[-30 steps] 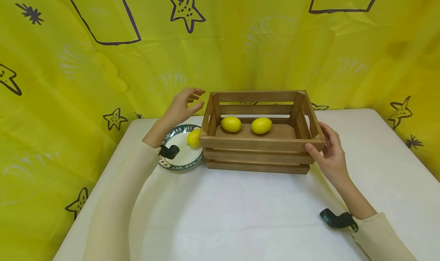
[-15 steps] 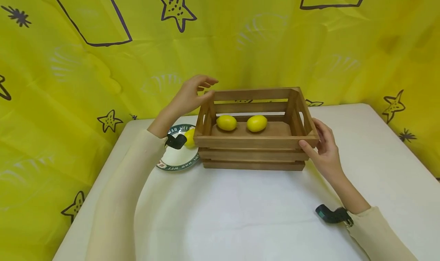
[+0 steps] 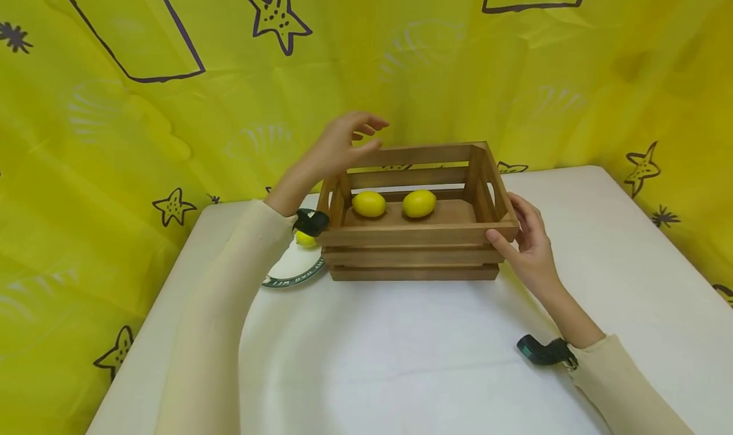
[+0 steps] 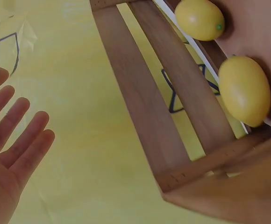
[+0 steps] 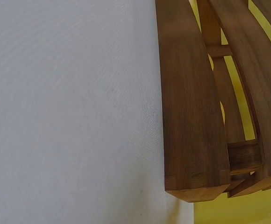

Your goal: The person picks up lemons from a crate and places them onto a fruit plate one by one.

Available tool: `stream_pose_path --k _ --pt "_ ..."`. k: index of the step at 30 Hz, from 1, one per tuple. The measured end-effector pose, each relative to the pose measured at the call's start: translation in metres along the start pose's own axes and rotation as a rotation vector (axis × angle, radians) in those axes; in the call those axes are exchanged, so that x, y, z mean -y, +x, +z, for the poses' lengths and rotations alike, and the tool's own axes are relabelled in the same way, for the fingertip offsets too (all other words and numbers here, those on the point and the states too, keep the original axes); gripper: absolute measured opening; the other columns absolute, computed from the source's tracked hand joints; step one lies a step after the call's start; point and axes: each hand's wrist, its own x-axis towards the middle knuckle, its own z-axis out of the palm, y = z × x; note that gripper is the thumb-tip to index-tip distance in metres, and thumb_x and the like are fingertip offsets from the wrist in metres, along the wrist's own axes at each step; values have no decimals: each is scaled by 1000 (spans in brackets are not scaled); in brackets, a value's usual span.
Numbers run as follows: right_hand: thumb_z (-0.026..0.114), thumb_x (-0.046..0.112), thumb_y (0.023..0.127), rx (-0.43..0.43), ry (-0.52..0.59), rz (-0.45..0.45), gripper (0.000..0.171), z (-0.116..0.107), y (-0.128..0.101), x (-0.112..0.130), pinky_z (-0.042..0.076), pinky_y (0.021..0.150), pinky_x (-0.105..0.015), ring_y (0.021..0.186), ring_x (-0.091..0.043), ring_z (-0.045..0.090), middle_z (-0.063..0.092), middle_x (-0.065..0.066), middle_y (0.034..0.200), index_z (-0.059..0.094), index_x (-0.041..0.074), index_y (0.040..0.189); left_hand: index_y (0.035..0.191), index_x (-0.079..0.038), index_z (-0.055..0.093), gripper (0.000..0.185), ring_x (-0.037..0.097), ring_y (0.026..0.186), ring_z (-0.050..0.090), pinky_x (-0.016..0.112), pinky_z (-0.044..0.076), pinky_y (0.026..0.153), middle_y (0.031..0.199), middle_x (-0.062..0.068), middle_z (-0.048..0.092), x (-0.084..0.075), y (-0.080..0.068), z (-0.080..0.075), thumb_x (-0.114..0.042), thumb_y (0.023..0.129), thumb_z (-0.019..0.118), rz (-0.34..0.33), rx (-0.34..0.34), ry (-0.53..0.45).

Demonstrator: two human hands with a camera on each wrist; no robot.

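Observation:
Two yellow lemons (image 3: 369,204) lie side by side on the floor of a slatted wooden crate (image 3: 409,236). My left hand (image 3: 349,141) hovers over the crate's back left corner, fingers loosely extended and holding nothing. In the left wrist view the same hand (image 4: 14,149) appears apart from the crate, palm visible. At the crate's right end my right hand (image 3: 529,244) grips the corner, thumb on the front slat and fingers around the side. A third lemon (image 3: 306,239) sits on a green-rimmed plate (image 3: 292,276), partly hidden by my left wrist.
The crate stands on a white-covered table (image 3: 395,352), close to a yellow patterned curtain (image 3: 321,85) behind it. The plate is against the crate's left side. A black wrist camera (image 3: 544,351) sits on my right forearm.
My left hand has moved right and up, from beside the crate to above its back left part. The view has shifted slightly. My right hand keeps its grip on the crate.

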Motion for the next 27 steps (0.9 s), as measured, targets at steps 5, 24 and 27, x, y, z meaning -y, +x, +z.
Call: stream_pose_path --k 5,24,27 --pt "56 -18 86 -1 -1 -15 68 -2 2 -1 36 102 -13 127 -12 42 35 -1 142 38 5 147 129 0 59 35 31 120 55 39 45 103 131 15 59 -4 19 11 -9 95 59 46 36 -16" --pt "58 -18 85 3 -42 -14 68 -4 -2 -4 35 104 -12 131 -9 38 34 -3 144 36 1 147 130 1 57 34 28 118 57 31 49 97 131 14 58 10 61 64 -13 99 57 6 284 -182" --pt "59 -17 86 9 -65 -8 68 -4 -2 -3 35 104 -11 131 -8 38 35 -1 143 36 1 147 131 0 58 34 28 120 56 33 49 96 132 13 58 14 63 68 -15 100 56 -24 302 -229"
